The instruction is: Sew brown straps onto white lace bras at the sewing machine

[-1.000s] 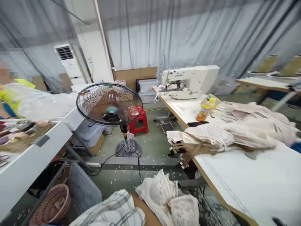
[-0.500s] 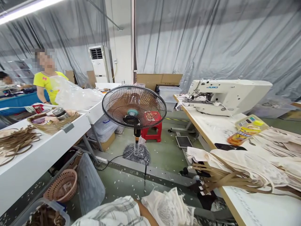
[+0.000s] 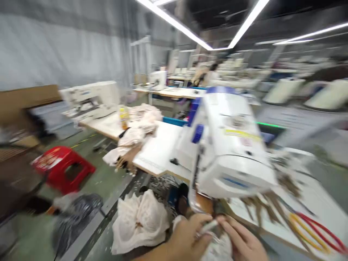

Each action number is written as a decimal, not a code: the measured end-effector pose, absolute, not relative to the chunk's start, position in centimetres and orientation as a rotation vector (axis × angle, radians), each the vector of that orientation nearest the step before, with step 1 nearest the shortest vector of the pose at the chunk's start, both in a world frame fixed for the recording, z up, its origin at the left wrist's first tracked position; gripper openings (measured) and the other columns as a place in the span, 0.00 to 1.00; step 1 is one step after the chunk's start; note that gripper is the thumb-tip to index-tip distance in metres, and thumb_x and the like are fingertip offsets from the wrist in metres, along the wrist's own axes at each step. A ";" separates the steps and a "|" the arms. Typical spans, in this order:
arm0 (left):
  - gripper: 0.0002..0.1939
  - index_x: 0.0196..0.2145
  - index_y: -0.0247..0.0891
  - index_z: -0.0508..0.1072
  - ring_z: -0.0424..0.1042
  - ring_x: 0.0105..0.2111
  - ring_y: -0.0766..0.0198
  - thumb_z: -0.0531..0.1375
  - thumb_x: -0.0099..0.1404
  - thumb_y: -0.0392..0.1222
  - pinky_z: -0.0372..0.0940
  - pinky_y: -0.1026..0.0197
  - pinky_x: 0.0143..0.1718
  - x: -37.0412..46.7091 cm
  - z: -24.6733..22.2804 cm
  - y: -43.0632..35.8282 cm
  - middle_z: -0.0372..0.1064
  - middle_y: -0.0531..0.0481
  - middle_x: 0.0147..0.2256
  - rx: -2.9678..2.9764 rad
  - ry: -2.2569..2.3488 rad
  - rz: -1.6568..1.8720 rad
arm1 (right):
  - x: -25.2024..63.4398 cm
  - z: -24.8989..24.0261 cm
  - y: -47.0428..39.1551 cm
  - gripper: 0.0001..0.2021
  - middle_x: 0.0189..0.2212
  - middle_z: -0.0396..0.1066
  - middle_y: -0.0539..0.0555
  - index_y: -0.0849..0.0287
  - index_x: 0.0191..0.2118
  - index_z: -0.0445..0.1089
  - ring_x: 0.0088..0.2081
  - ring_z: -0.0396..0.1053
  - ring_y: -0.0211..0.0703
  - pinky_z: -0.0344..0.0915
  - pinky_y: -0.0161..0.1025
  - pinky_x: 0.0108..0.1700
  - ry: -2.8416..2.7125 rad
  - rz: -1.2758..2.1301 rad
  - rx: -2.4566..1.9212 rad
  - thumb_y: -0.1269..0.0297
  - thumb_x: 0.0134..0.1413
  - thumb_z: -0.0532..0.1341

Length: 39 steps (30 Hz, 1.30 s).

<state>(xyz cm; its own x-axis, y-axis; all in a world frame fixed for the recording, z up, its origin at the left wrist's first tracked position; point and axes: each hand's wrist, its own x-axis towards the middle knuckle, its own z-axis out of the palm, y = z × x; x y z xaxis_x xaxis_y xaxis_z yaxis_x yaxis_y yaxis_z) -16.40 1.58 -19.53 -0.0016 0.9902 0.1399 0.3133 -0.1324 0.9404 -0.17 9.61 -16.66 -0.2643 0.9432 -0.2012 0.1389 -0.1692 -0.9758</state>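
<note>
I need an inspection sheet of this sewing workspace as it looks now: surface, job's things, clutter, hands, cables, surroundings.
Surface: white table, partly bare, view blurred.
Job's things: pale fabric piece between both hands; sewing machine just behind it.
Clutter: brown straps and red and yellow loops on the table at right; fabric pile and bottle farther back; white bundle on the floor.
Hands: left hand and right hand both grip the fabric piece.
Cables: nothing seen.
Surroundings: red stool, second machine, grey curtain, ceiling lights, more tables behind.
</note>
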 end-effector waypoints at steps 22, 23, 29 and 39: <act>0.16 0.51 0.43 0.78 0.80 0.45 0.58 0.55 0.70 0.38 0.71 0.61 0.51 -19.6 -17.9 5.9 0.80 0.47 0.46 1.718 1.364 1.154 | 1.7 -15.9 13.3 0.24 0.23 0.69 0.50 0.58 0.31 0.78 0.24 0.66 0.35 0.66 0.31 0.26 -0.991 1.587 -1.244 0.46 0.31 0.77; 0.16 0.51 0.43 0.78 0.79 0.45 0.58 0.55 0.70 0.37 0.71 0.60 0.51 -19.7 -17.9 6.1 0.80 0.47 0.47 1.722 1.367 1.139 | 1.6 -16.3 13.5 0.24 0.23 0.69 0.50 0.58 0.31 0.78 0.24 0.66 0.35 0.67 0.31 0.27 -1.007 1.579 -1.239 0.45 0.32 0.77; 0.17 0.53 0.40 0.77 0.77 0.51 0.57 0.54 0.72 0.40 0.70 0.59 0.53 -19.7 -18.1 7.0 0.77 0.46 0.51 1.694 1.419 1.033 | 1.5 -18.3 14.9 0.21 0.23 0.72 0.51 0.58 0.30 0.73 0.26 0.70 0.39 0.72 0.36 0.31 -1.195 1.442 -1.241 0.44 0.42 0.72; 0.17 0.53 0.38 0.77 0.79 0.46 0.60 0.55 0.72 0.41 0.73 0.64 0.44 -19.1 -17.5 7.9 0.78 0.47 0.50 1.729 1.489 0.967 | 0.6 -19.7 18.1 0.14 0.21 0.66 0.47 0.55 0.28 0.67 0.26 0.67 0.40 0.66 0.38 0.32 -1.536 1.197 -1.124 0.51 0.56 0.64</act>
